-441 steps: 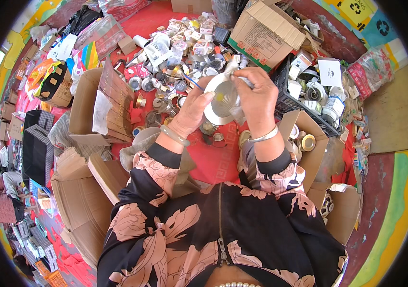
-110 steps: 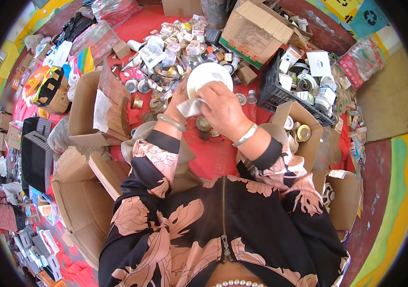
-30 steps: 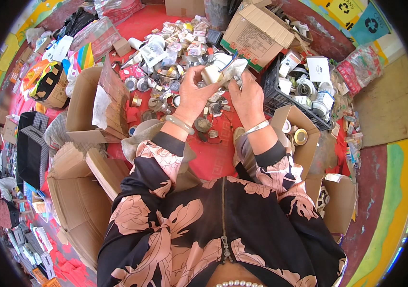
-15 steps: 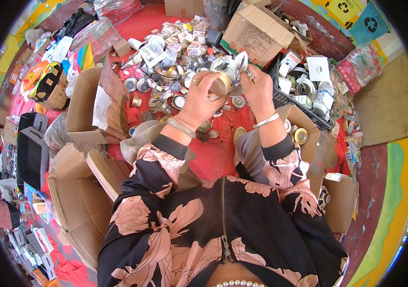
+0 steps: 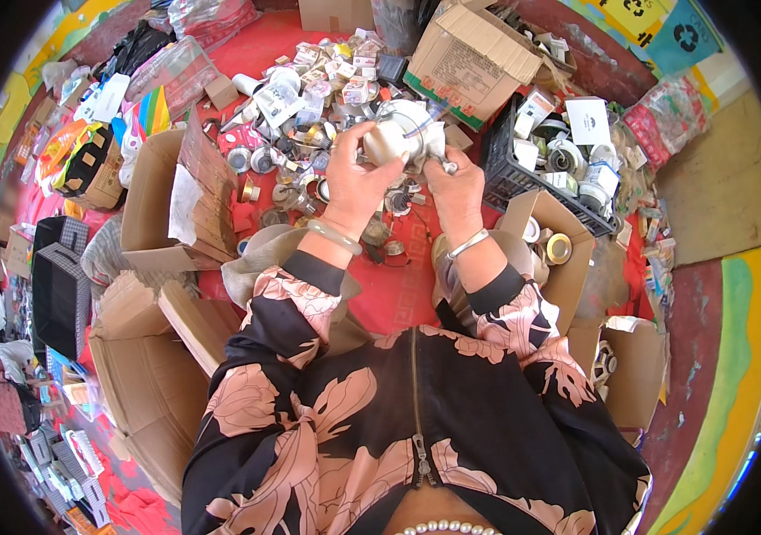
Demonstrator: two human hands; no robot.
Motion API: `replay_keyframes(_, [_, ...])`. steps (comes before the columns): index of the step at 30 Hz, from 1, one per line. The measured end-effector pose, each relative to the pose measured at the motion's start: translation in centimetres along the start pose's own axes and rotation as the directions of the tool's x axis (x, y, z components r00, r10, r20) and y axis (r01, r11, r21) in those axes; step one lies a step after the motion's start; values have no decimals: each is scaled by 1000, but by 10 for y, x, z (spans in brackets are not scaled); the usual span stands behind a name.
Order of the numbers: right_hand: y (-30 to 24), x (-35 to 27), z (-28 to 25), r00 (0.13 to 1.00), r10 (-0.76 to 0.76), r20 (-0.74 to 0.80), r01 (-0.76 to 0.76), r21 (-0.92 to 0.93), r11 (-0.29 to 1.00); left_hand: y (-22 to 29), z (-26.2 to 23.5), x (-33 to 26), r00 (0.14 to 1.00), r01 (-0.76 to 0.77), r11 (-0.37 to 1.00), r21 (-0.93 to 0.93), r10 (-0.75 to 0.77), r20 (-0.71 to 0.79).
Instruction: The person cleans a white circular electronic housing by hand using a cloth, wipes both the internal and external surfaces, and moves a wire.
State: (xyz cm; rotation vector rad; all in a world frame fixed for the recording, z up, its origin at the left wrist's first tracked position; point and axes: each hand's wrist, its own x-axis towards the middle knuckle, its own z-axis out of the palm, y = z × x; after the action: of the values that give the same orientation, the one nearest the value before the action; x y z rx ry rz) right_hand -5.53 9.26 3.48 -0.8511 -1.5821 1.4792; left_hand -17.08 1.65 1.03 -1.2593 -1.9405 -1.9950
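In front of me, above the red floor covering, both hands are at a white round light fitting (image 5: 387, 141). My left hand (image 5: 355, 174) is closed round its left side, thumb at the near edge. My right hand (image 5: 454, 187) pinches at its right side, where a crumpled-looking white piece (image 5: 434, 138) hangs against it. Whether that piece is cloth, plastic or part of the fitting, I cannot tell. Beyond and below my hands lies a loose heap of lamp fittings (image 5: 316, 135) and small boxes.
A black plastic crate (image 5: 510, 174) filled with fittings stands at the right, beside an open cardboard box (image 5: 568, 276) with round parts. A large carton (image 5: 470, 62) leans behind. Open cardboard boxes (image 5: 153, 383) crowd my left, with a black basket (image 5: 61, 290) farther out.
The light fitting has turned in my hands and moved slightly left; its white round side shows more now. Both hands have shifted a little left, the right one also lower.
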Motion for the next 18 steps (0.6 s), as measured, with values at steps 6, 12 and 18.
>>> replay_keyframes(6, [20,10,4,993,-117,-15,115,-105,988,-15,6,2,942,332,833,-442,-314,116])
replay_keyframes(12, [-6,28,-5,976,-213,36,213,-317,924,-7,-1,3,991,-109,993,51,105,82])
replay_keyframes(18, [-13,41,-10,978,-208,21,204,-308,929,2,2,-4,990,63,996,-70,-53,132])
